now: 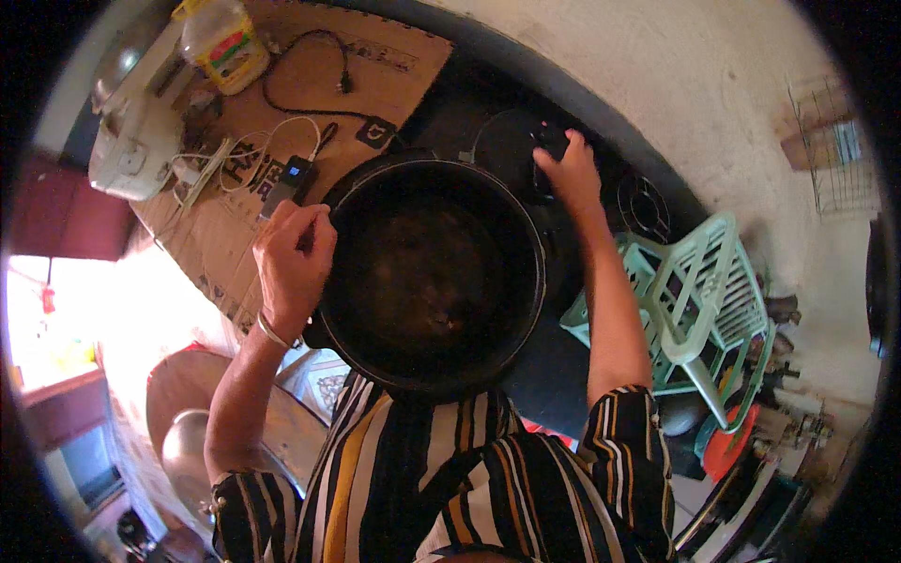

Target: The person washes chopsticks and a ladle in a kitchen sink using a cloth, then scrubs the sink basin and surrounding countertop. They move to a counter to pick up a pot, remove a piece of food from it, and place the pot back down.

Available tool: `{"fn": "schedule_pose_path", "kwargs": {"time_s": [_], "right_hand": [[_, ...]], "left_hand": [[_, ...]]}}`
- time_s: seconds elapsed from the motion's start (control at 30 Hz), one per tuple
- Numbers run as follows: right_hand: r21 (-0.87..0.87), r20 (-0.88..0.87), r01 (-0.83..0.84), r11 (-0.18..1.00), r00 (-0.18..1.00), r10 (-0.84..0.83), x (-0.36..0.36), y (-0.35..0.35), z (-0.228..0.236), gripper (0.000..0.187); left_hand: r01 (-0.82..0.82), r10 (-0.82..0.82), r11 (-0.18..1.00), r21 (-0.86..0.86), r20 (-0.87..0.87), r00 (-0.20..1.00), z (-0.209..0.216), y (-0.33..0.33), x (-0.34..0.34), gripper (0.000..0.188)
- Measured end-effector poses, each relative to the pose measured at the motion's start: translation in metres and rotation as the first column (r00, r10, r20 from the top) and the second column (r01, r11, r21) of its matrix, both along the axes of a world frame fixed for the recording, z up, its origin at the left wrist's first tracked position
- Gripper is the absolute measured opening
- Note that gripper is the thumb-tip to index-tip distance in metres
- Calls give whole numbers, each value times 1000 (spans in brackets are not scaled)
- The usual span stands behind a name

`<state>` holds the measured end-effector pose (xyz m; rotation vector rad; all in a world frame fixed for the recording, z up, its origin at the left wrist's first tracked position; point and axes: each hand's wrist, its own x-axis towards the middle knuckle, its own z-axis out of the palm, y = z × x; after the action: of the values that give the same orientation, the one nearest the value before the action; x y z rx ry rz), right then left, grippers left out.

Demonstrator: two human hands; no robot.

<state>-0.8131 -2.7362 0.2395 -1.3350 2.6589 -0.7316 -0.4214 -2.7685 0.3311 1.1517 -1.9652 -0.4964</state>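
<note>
A wide black wok-like pan (pixel 434 361) stands in front of me, with a shallow, dim brownish layer at its bottom. Beside its left rim is my left hand (pixel 293 255), curled with thumb and fingertips drawn together; whether anything is pinched there is hidden. Beyond the pan's far right side, my right hand (pixel 571 178) grips a small dark object (pixel 546 161), its thumb and fingers around it. That object's kind is lost in the shadow on the dark counter (pixel 488 108).
Left of the pan, a cardboard sheet (pixel 375 56) carries a small device with a lit screen (pixel 295 174), cables, an oil jug (pixel 221 47) and a white rice cooker (pixel 141 150). On the right stand a green plastic rack (pixel 699 291) and a round metal ring (pixel 644 205). A wall rises behind.
</note>
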Motion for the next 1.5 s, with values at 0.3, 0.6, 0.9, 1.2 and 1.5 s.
{"fn": "schedule_pose_path", "kwargs": {"time_s": [0.3, 0.6, 0.9, 1.2, 1.5], "right_hand": [[40, 52, 183, 982, 981, -185, -30, -1, -63, 80], [-33, 785, 293, 955, 599, -156, -87, 19, 54, 46], [-397, 585, 201, 896, 807, 78, 41, 71, 168, 40], [-312, 211, -211, 926, 935, 285, 182, 113, 186, 53], [-162, 117, -356, 920, 919, 376, 226, 111, 169, 54]], "left_hand": [[-36, 27, 991, -130, -76, 997, -10, 81, 61, 16], [-199, 212, 973, 116, -107, 971, -37, 111, 112, 11], [18, 88, 894, 447, -217, 972, -65, 103, 109, 13], [225, -6, 803, 552, -370, 929, -76, 96, 104, 18], [282, -76, 761, 585, -351, 933, -93, 95, 118, 19]]}}
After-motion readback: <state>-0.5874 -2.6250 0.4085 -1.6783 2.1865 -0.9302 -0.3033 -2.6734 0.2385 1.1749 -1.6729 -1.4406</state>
